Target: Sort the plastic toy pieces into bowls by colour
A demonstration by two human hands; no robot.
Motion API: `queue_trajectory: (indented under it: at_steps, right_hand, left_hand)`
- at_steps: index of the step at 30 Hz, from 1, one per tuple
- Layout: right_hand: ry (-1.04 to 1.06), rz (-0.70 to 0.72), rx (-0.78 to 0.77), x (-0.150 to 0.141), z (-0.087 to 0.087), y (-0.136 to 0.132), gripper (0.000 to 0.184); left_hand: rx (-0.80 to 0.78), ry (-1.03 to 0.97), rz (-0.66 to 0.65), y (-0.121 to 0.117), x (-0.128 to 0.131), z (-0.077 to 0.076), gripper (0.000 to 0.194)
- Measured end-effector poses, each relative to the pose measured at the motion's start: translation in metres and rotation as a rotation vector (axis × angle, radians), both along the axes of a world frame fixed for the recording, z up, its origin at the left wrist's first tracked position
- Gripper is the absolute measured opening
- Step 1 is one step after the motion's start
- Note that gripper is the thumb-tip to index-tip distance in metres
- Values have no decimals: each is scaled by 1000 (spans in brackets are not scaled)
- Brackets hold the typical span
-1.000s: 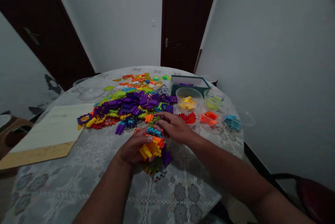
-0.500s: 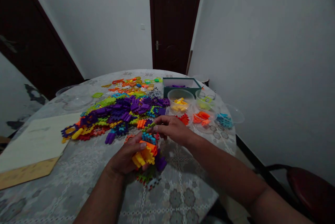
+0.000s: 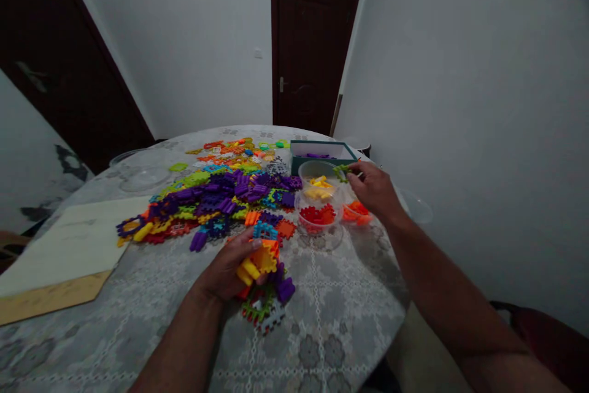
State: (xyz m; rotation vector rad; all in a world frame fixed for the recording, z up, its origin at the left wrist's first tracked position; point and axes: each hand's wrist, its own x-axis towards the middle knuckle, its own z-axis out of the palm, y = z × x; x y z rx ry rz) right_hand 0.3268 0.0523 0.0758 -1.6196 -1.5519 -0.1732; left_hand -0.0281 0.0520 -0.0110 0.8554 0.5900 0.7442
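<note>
Pinching a green toy piece point(image 3: 341, 173) between thumb and fingers, the right hand point(image 3: 373, 189) is raised among the clear tubs on the right part of the surface point(image 3: 331, 313). The piece shows against the right rim of the tub point(image 3: 302, 181) with yellow pieces point(image 3: 319, 192); whether it touches that rim cannot be told. Red pieces point(image 3: 317, 215) sit in the nearer tub, with orange pieces point(image 3: 356, 212) to their right, below the right hand.

The left hand point(image 3: 232, 263) is curled around a clump of yellow, orange and blue pieces point(image 3: 263, 257), thumb pressed on top. Just below it lie a purple piece point(image 3: 286, 290) and a gray piece point(image 3: 272, 318). Beyond the left hand spreads a mixed pile point(image 3: 225, 190), mostly purple in the middle. A green box point(image 3: 297, 166) stands behind the tubs, and a pale sheet point(image 3: 69, 233) lies at left.
</note>
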Motion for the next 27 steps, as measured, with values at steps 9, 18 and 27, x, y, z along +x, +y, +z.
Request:
queue_trajectory:
  at_steps: [9,18,27]
  right_hand:
    - [33,-310,-227,98,-15,42,34]
    - [-29,-205,-57,53,-14,18,37]
    - [-51,526,-150,-122,-17,-46,21]
  left_hand:
    - [-76,-42,128,5,2,-2,44]
    - [-33,-29,97,1,5,-1,42]
    - [11,-51,14,0,4,0,37]
